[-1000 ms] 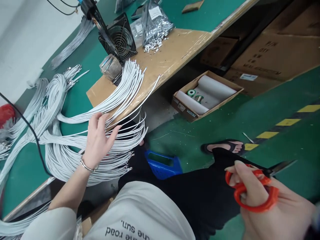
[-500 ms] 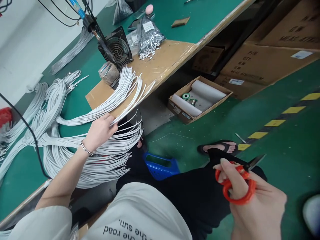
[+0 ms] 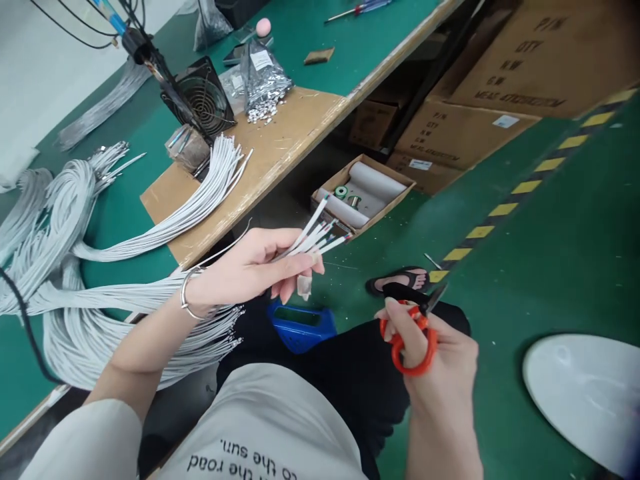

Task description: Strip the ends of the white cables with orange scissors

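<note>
My left hand [image 3: 255, 267] is closed round a small bunch of white cables [image 3: 314, 237], held out over the floor past the bench edge, their stripped ends fanning up to the right. My right hand [image 3: 435, 353] grips orange-handled scissors [image 3: 410, 330] above my lap, blades pointing up toward the cable ends but apart from them. A large heap of white cables [image 3: 75, 213] drapes over the green bench at the left, and a fanned group of cables [image 3: 200, 193] rests on a cardboard sheet [image 3: 280, 147].
A black fan [image 3: 203, 100], a soldering iron and a bag of metal parts [image 3: 263, 83] stand at the back of the bench. On the floor lie a blue bin [image 3: 300, 327], an open carton with rolls [image 3: 363, 193], stacked cartons [image 3: 480, 100] and a white stool [image 3: 585, 393].
My left hand has lifted a few cables off the bench pile and carried them right over the floor. My right hand with the scissors moved left toward them.
</note>
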Action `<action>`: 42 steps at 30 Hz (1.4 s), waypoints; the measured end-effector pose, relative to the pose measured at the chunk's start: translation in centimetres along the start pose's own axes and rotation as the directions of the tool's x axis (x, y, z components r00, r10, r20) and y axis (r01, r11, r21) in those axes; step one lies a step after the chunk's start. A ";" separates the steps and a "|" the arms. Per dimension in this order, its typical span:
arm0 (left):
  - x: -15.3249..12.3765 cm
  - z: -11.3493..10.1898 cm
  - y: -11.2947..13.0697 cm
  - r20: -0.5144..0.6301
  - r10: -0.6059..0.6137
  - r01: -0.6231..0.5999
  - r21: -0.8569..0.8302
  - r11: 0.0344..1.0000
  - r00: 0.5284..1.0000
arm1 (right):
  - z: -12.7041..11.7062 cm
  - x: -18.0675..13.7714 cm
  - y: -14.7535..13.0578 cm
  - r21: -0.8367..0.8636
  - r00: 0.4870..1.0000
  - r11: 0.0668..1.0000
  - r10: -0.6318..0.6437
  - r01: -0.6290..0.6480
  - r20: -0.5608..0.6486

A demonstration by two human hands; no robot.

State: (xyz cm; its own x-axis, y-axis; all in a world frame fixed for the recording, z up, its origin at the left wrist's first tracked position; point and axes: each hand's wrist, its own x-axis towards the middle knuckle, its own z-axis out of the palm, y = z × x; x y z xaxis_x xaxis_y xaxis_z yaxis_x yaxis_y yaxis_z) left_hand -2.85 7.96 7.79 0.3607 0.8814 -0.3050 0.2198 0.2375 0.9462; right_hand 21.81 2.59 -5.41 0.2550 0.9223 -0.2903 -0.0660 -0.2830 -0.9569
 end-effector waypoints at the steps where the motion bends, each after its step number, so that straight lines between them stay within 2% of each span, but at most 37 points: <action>1: 0.1 0.6 -0.6 -0.003 -0.025 0.025 -0.062 0.998 1.000 | 0.1 -0.1 -0.1 0.008 1.000 1.000 -0.014 0.013 0.021; 5: -1.0 2.4 -3.7 -0.040 -0.138 0.123 -0.260 0.958 0.990 | 1.2 -0.8 -1.6 0.043 0.987 0.993 -0.112 0.108 0.113; 9: -2.6 3.4 -5.8 -0.097 -0.195 0.158 -0.299 0.941 0.976 | 3.4 -1.1 -3.5 0.062 0.948 0.973 -0.229 0.221 0.220; 14: -3.4 4.1 -6.2 -0.098 -0.188 0.146 -0.327 0.933 0.977 | 5.6 -0.9 -4.3 0.059 0.927 0.971 -0.238 0.230 0.290; 19: -3.4 4.4 -6.1 -0.139 -0.116 0.057 -0.372 0.926 0.983 | 5.7 -1.0 -4.2 0.072 0.927 0.967 -0.255 0.245 0.276; 25: -3.4 4.6 -6.4 -0.184 -0.052 0.006 -0.239 0.971 0.982 | 5.9 -1.6 -3.2 0.156 0.896 0.971 -0.226 0.179 0.381; 29: -3.4 4.7 -6.3 -0.199 -0.051 0.020 -0.158 0.987 0.979 | 6.5 -2.0 -2.8 0.226 0.931 0.968 -0.181 0.111 0.317; 32: -3.6 4.8 -6.0 -0.222 -0.082 0.051 -0.142 0.989 0.972 | 6.7 -1.4 -3.2 0.297 0.978 0.953 -0.119 0.064 0.170; 34: -3.8 4.9 -5.8 -0.248 -0.108 0.070 -0.155 0.985 0.963 | 6.6 -0.8 -3.6 0.369 0.994 0.925 -0.102 0.084 0.029; 36: -4.0 5.0 -5.8 -0.272 -0.116 0.073 -0.163 0.984 0.955 | 6.1 -0.3 -3.8 0.389 0.994 0.915 -0.109 0.104 -0.010; 39: -4.0 5.2 -5.8 -0.292 -0.093 0.051 -0.150 0.987 0.952 | 5.4 -0.5 -3.5 0.284 0.977 0.955 -0.135 0.085 0.164; 42: -3.8 5.4 -6.0 -0.290 -0.066 0.031 -0.124 0.992 0.955 | 5.1 -1.1 -3.3 0.193 0.928 0.977 -0.153 0.091 0.339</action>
State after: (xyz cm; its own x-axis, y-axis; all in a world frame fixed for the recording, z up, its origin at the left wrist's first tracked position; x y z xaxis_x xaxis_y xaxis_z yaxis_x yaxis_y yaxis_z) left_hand -0.69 1.00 2.69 0.0671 0.9443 -0.3222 0.1168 0.3133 0.9424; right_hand 16.84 3.85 -2.00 -0.0804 0.9886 -0.1269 -0.2276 -0.1422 -0.9633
